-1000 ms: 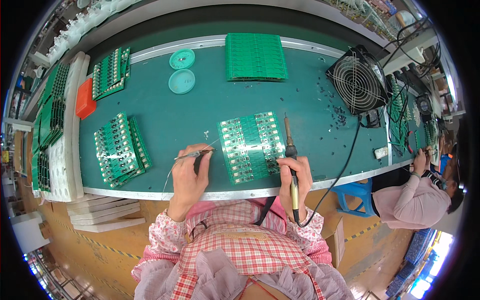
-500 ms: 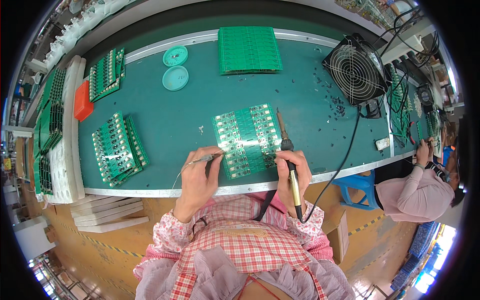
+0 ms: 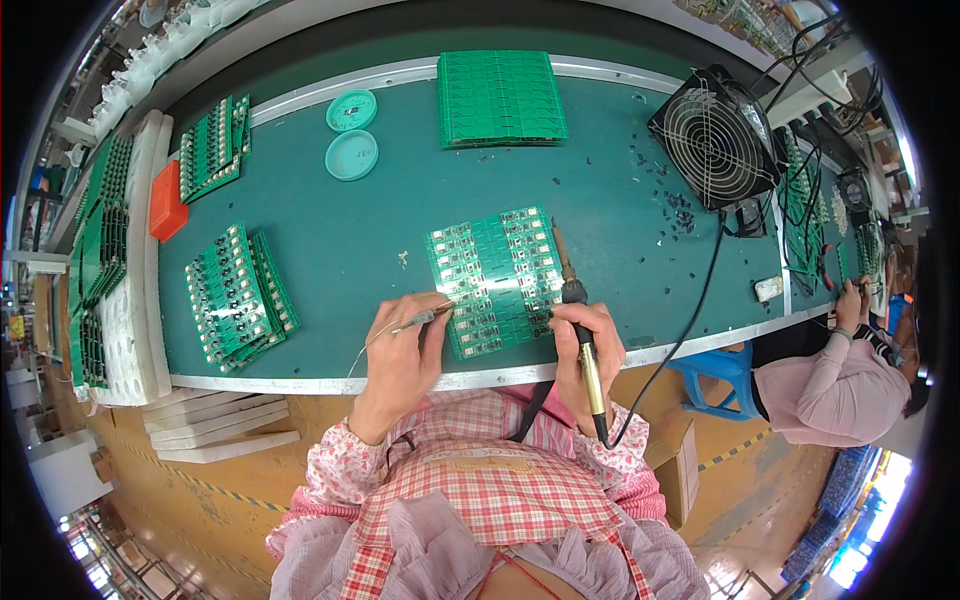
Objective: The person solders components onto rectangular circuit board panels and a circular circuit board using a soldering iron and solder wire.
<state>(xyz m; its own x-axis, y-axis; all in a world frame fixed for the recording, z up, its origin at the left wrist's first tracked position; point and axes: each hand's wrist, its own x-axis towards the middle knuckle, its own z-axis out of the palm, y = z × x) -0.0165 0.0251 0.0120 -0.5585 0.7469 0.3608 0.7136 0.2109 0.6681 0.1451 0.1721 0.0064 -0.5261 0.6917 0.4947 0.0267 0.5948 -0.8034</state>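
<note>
A green panel of circuit boards with rows of small white and dark parts lies flat in front of me. At its left edge my left hand pinches a slim grey holder with thin solder wire trailing behind it; the front end is too small to make out. My right hand grips a soldering iron with a black and brass-coloured handle beside the panel's right edge. The iron's tip points away from me, next to the board's right side. The right fingers are close to the panel's lower right edge.
Stacked bare green boards lie at the back. Populated boards are piled at left, near a red box. Two turquoise lids lie behind. A black fan stands right, with dark bits scattered nearby. A co-worker sits at far right.
My left hand has shifted very slightly to the right with the solder wire. The panel and the soldering iron stay almost in place.
</note>
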